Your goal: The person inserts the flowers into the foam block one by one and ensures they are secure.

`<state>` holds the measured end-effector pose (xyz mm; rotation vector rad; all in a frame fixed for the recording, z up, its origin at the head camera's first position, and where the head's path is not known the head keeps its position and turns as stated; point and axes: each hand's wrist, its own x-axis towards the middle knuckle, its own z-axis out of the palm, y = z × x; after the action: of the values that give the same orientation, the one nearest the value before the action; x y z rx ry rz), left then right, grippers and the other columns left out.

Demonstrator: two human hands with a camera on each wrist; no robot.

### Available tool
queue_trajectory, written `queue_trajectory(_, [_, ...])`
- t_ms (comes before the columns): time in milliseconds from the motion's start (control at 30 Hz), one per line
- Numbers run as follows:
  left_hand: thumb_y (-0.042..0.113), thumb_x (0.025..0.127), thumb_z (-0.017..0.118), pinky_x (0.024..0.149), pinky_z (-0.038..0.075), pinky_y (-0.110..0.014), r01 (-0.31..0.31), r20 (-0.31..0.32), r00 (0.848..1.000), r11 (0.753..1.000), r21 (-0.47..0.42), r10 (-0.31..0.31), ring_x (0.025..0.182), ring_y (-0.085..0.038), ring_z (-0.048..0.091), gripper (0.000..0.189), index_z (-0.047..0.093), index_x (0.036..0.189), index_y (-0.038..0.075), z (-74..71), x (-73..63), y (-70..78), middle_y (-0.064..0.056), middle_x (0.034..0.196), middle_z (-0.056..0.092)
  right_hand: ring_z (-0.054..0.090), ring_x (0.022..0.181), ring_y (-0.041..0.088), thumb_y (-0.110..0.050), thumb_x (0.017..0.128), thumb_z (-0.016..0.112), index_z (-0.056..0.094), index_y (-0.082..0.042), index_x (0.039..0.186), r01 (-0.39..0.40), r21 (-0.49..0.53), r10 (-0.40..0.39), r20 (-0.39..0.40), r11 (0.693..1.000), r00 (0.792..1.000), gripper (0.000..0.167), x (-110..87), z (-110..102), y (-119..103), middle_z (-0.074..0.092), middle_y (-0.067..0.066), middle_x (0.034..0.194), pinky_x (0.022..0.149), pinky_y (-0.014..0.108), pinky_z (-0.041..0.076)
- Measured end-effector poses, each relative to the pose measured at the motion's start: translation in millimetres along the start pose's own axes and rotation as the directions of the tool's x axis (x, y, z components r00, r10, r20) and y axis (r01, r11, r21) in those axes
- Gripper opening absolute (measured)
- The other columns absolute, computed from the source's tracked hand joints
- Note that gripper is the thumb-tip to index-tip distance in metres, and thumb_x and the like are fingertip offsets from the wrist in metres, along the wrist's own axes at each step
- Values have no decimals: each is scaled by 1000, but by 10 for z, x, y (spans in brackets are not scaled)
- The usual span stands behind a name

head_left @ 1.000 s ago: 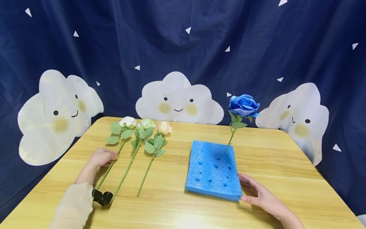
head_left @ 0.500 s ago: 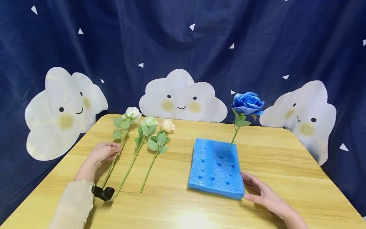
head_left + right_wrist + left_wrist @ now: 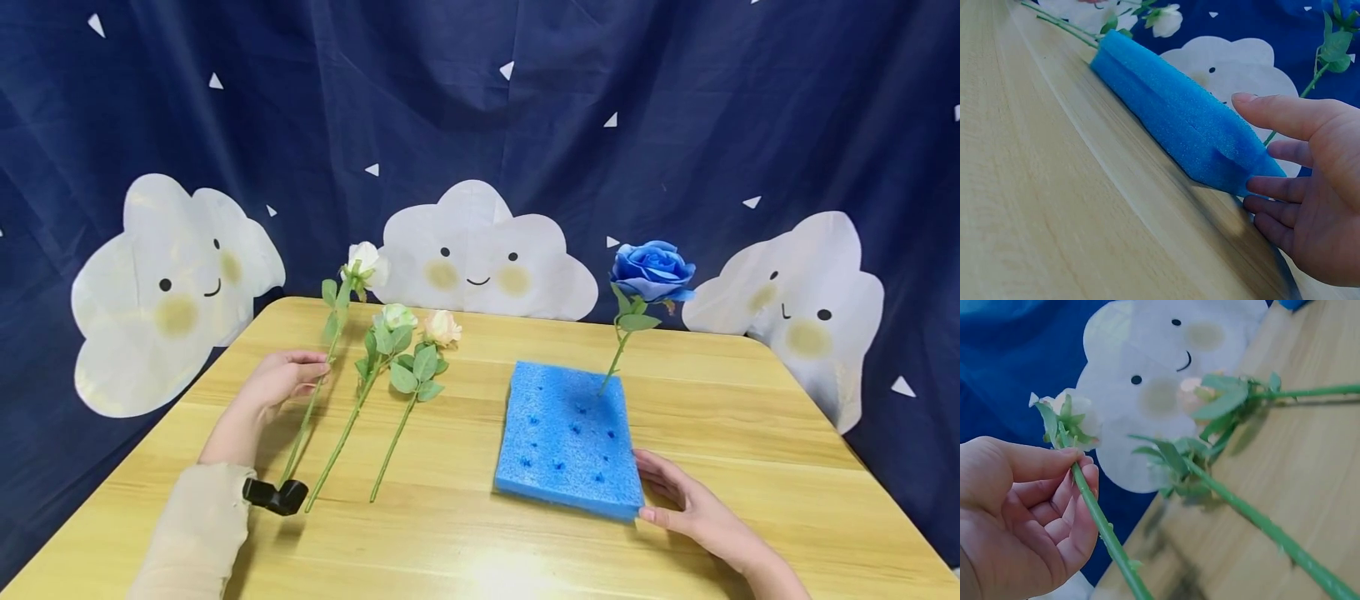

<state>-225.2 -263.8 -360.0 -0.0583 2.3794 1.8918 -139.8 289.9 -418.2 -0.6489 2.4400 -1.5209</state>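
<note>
My left hand (image 3: pixel 281 382) pinches the stem of a white artificial rose (image 3: pixel 364 267) between thumb and fingers. The bloom is lifted off the table at the left, its stem slanting down toward the wrist. In the left wrist view, the thumb and index finger meet on the green stem (image 3: pixel 1105 534) just below the flower. At the right, my right hand (image 3: pixel 686 504) rests against the near right side of a blue foam block (image 3: pixel 543 442), thumb by its corner. The right wrist view shows fairly straight, relaxed fingers (image 3: pixel 1275 187) at the foam's side. A blue rose (image 3: pixel 651 273) stands upright in the block.
A pale green rose (image 3: pixel 395 317) and a pink rose (image 3: pixel 442 329) lie side by side on the wooden table (image 3: pixel 435 550), between the left hand and the foam. Several holes dot the foam's top. A navy curtain (image 3: pixel 450 100) with white clouds hangs behind.
The left hand has raised the white rose's bloom from the table and moved slightly up and right. The right hand stays at the foam. The head view has shifted a little.
</note>
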Motion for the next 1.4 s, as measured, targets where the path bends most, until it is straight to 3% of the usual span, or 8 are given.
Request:
queue_trajectory(500, [6, 91, 57, 68, 50, -22, -109, 25, 993, 992, -70, 111, 78, -6, 59, 25, 52, 110, -9, 342, 19, 322, 6, 84, 62, 40, 115, -9, -7, 89, 60, 29, 7, 139, 0, -10, 0, -3, 1000, 1000, 61, 0, -9, 4, 36, 29, 138, 94, 12, 32])
queue_trajectory(733, [3, 90, 56, 69, 52, -22, -150, 21, 988, 987, -49, 151, 73, -6, 59, 34, 46, 115, -19, 531, 68, 412, 3, 83, 60, 40, 115, -9, -7, 90, 60, 28, 7, 140, -4, -3, 4, 0, 1000, 1000, 61, -2, -10, 3, 35, 30, 138, 94, 12, 33])
queue_trajectory(900, [5, 91, 57, 66, 51, -20, -165, 33, 986, 986, -30, 166, 71, -7, 59, 33, 50, 113, -18, 677, 72, 483, 5, 80, 61, 40, 114, -10, -7, 89, 60, 28, 8, 139, -5, -11, 5, -6, 1000, 1000, 61, -6, -1, 8, 36, 30, 138, 94, 12, 32])
queue_trajectory(1167, [5, 89, 59, 66, 52, -22, -228, 69, 971, 973, -19, 229, 68, -6, 58, 28, 55, 107, -17, 936, 114, 611, 1, 82, 61, 39, 114, -10, -10, 90, 60, 28, 5, 140, -42, -9, 42, 4, 999, 999, 61, -14, -3, 0, 35, 28, 139, 94, 13, 33])
queue_trajectory(1400, [5, 90, 59, 64, 51, -22, -281, 64, 957, 959, -41, 283, 68, -8, 57, 25, 57, 105, -15, 1185, 181, 731, 2, 77, 61, 38, 114, -10, -11, 90, 60, 27, 5, 141, -60, 2, 60, 11, 998, 998, 63, -5, -3, -14, 33, 28, 140, 94, 13, 33])
